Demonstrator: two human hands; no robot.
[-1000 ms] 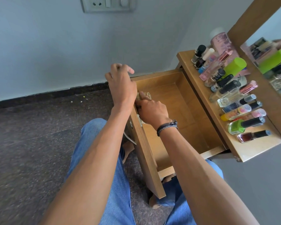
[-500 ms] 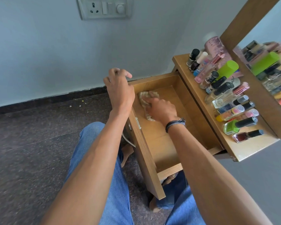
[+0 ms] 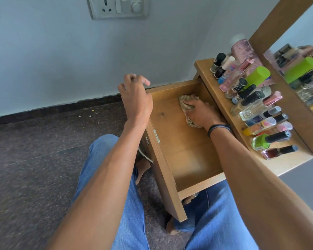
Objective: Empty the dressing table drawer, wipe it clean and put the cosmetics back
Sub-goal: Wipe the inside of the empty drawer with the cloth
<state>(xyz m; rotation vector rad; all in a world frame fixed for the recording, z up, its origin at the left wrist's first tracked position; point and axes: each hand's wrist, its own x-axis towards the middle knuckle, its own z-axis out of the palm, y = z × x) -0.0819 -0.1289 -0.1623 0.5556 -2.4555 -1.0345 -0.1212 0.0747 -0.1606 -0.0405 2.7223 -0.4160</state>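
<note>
Seated on the floor, knees in blue jeans (image 3: 116,195) either side of the pulled-out drawer (image 3: 184,152). Drawer floor bare wood. Right hand (image 3: 201,112) deep inside, fingers curled over a bunched striped cloth (image 3: 185,102), pressing it down near the far corner. Left hand (image 3: 136,101) grips the far end of the drawer's front panel, fingers hooked over its top edge. Cosmetics (image 3: 257,112) stand crowded along the tabletop (image 3: 205,73), against the mirror (image 3: 307,82).

Home bedroom: dressing table (image 3: 222,98), mirror (image 3: 304,83), cosmetics (image 3: 257,112) (perfume, nail polish).
</note>
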